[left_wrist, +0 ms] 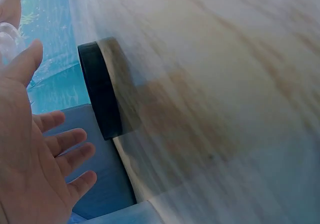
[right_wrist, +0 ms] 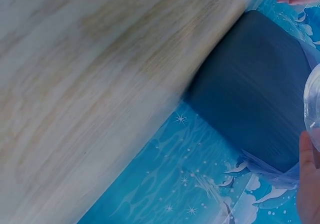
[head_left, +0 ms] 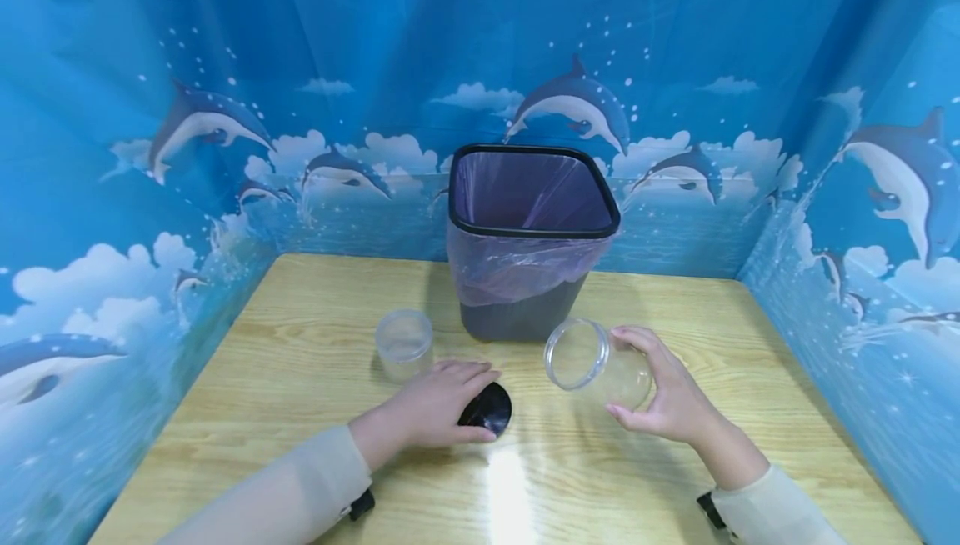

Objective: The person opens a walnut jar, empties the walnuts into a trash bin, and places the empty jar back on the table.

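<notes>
Jar (head_left: pixel 598 364) first: the right hand (head_left: pixel 670 399) holds the clear plastic jar tilted on its side just above the worktop (head_left: pixel 300 362), fingers and thumb curled round its base, open mouth facing left and up. The left hand (head_left: pixel 435 407) lies with fingers nearly straight over a black lid (head_left: pixel 487 408) flat on the worktop; the left wrist view shows the fingers spread and relaxed, beside the lid and not closed on it.

As a judgement, the lid wants a firm pinch round its rim, since it lies flat on a glossy surface and could slide; the jar's grip looks secure, but thin clear plastic may flex if squeezed.

A second clear jar (head_left: pixel 404 344) stands upright behind the left hand, apart from it. A black bin (head_left: pixel 529 245) with a pale purple liner stands at the back, just behind the held jar.

The worktop is light wood grain, shiny, with a glare patch between the arms. Blue cloth printed with dolphins and clouds walls it on three sides.
</notes>
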A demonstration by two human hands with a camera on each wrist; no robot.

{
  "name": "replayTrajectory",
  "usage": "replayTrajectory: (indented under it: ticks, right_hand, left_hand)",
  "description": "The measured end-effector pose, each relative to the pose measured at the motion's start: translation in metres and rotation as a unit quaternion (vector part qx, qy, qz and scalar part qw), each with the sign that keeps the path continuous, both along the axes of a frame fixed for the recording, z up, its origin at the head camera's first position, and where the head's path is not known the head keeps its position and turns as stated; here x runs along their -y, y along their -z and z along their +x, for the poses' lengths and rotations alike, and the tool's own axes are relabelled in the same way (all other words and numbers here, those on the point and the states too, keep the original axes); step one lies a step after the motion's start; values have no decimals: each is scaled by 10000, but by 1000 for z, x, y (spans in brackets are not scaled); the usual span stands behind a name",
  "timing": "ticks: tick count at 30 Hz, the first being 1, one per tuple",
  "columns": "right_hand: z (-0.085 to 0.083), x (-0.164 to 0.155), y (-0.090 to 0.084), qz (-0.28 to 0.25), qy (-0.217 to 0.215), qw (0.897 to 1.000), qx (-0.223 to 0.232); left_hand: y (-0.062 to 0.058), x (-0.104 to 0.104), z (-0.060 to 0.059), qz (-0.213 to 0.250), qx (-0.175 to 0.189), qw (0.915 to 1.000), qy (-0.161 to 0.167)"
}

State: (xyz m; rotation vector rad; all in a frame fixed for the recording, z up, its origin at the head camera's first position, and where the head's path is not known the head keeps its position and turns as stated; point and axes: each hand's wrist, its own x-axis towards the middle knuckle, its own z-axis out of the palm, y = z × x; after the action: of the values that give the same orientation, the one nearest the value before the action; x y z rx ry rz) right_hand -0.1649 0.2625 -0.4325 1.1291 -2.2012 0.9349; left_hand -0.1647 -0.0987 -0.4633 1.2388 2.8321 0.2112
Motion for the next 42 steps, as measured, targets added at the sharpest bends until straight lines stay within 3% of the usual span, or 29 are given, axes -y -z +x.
replayTrajectory:
  ticks: [42]
  right_hand:
    - [3,0,2,43,15,10000,-4]
  left_hand:
    - [6,-4,-4,-379,211,9990,-102]
